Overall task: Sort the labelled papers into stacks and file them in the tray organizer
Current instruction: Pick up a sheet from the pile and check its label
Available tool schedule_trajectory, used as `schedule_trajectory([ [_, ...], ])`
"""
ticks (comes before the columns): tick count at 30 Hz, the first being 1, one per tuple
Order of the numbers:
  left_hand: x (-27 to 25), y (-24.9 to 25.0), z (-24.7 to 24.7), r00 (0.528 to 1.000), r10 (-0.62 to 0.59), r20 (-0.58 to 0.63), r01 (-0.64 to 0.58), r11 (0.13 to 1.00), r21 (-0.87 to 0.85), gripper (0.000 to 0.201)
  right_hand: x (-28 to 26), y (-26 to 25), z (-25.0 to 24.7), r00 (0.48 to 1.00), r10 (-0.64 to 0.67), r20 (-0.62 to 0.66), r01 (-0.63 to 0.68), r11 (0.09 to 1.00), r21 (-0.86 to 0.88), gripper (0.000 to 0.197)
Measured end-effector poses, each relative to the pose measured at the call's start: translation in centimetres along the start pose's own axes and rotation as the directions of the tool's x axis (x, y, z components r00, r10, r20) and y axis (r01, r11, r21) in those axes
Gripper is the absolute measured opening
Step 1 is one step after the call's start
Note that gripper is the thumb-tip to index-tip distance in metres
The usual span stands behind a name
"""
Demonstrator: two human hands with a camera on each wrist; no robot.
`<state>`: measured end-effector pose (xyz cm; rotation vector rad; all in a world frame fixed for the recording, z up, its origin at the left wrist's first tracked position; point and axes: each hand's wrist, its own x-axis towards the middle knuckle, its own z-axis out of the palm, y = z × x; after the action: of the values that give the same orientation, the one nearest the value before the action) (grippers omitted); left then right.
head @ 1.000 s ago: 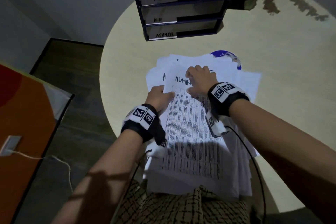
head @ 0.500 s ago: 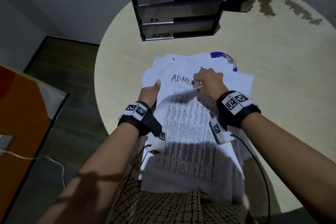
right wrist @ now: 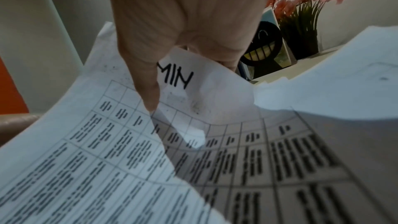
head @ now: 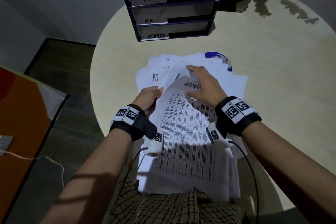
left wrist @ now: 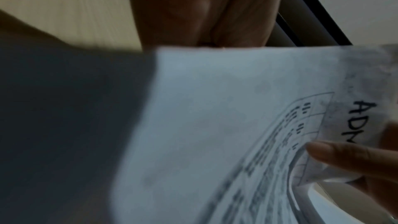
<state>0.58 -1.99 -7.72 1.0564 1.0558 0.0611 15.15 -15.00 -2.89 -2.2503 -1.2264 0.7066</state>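
Observation:
A loose pile of white papers (head: pixel 234 82) lies on the round table in front of me. Its top sheet (head: pixel 183 132) is a printed table headed ADMIN. My right hand (head: pixel 201 85) pinches that sheet's far edge and curls it up off the pile. In the right wrist view the thumb (right wrist: pixel 148 91) lies on the ADMIN sheet (right wrist: pixel 107 159) with the fingers behind it. My left hand (head: pixel 151 96) holds the same sheet's left edge, its fingers hidden under the paper (left wrist: pixel 215 125). Two more sheets marked with "A" letters show beneath. The black tray organizer (head: pixel 174 11) stands beyond, its bottom tray labelled ADMIN (head: pixel 156 35).
A blue disc (head: pixel 214 55) pokes out from under the pile's far side. Bare table (head: pixel 272 78) stretches to the right. An orange panel (head: pixel 18 114) stands by the floor on the left. A potted pink-flowered plant (right wrist: pixel 301 23) and a black grinning figure (right wrist: pixel 262 48) sit behind the papers.
My right hand has raised the ADMIN sheet's far edge and curled it back toward me, uncovering other labelled sheets below. The left hand stayed on the left edge.

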Motion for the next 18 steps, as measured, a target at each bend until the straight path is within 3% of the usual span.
schedule_trajectory([
  [2,0.4,-0.5,-0.3,1.000,-0.026,-0.005,0.026,0.999,0.026,0.040,0.2,-0.1,-0.3,1.000,0.002,0.030,-0.003,1.000,0.022,0.072],
  [3,0.1,-0.3,-0.3,0.999,-0.032,-0.007,0.032,0.999,0.024,0.038,0.2,-0.2,-0.4,1.000,0.007,0.016,-0.008,0.999,0.046,0.066],
  [5,-0.3,0.1,-0.1,0.999,0.012,-0.031,-0.012,1.000,-0.003,0.016,0.2,-0.3,-0.4,0.996,-0.005,-0.090,0.010,0.999,0.048,0.043],
  [7,-0.1,-0.1,-0.2,0.991,0.051,-0.124,-0.051,0.999,0.004,0.018,-0.2,-0.2,0.1,0.976,-0.086,-0.202,0.088,0.996,-0.002,0.015],
  [8,-0.1,-0.1,-0.1,0.981,0.089,-0.172,-0.086,0.996,0.022,0.016,-0.6,-0.2,0.6,0.963,-0.157,-0.218,0.155,0.988,-0.025,0.011],
  [9,-0.1,0.0,-0.1,0.969,0.113,-0.221,-0.108,0.993,0.035,0.008,-1.3,-0.1,1.2,0.949,-0.237,-0.206,0.230,0.971,-0.058,0.014],
  [11,-0.7,0.4,-0.1,0.942,0.156,-0.297,-0.122,0.984,0.130,0.018,-3.0,0.5,2.6,0.930,-0.334,-0.154,0.313,0.939,-0.143,0.018],
  [13,-1.0,0.7,-0.1,0.899,0.294,-0.325,-0.197,0.934,0.299,0.024,-5.1,1.1,3.7,0.916,-0.373,-0.146,0.333,0.912,-0.240,0.018],
  [16,-2.0,1.3,0.1,0.806,0.522,-0.279,-0.383,0.819,0.427,0.028,-6.6,1.3,4.4,0.906,-0.362,-0.220,0.316,0.924,-0.216,0.012],
  [17,-2.5,1.4,0.5,0.783,0.569,-0.253,-0.428,0.786,0.446,0.021,-6.4,1.2,4.3,0.905,-0.325,-0.273,0.292,0.944,-0.157,0.013],
  [18,-2.8,1.4,0.7,0.791,0.574,-0.212,-0.455,0.783,0.424,0.011,-6.0,0.9,4.0,0.903,-0.277,-0.328,0.267,0.961,-0.078,0.015],
])
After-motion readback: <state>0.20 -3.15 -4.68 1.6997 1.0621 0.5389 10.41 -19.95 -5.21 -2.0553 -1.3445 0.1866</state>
